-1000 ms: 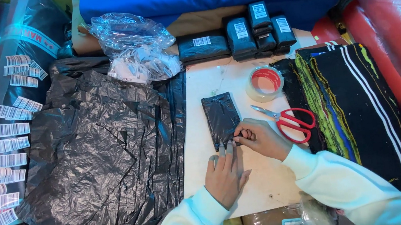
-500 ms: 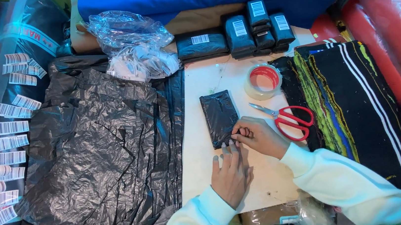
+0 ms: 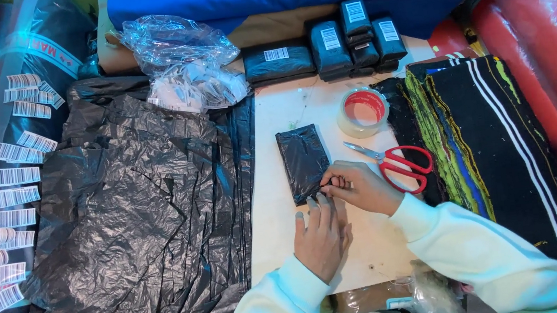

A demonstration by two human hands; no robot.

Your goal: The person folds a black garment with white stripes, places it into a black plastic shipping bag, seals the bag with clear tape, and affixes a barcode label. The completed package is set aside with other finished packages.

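Black wrapped packet (image 3: 304,162) lies mid-board; right hand (image 3: 359,187) pinches its near edge shut, left hand (image 3: 319,233) rests flat just below. Six labelled packets (image 3: 326,49) sit finished at the far edge; this one has no label yet.
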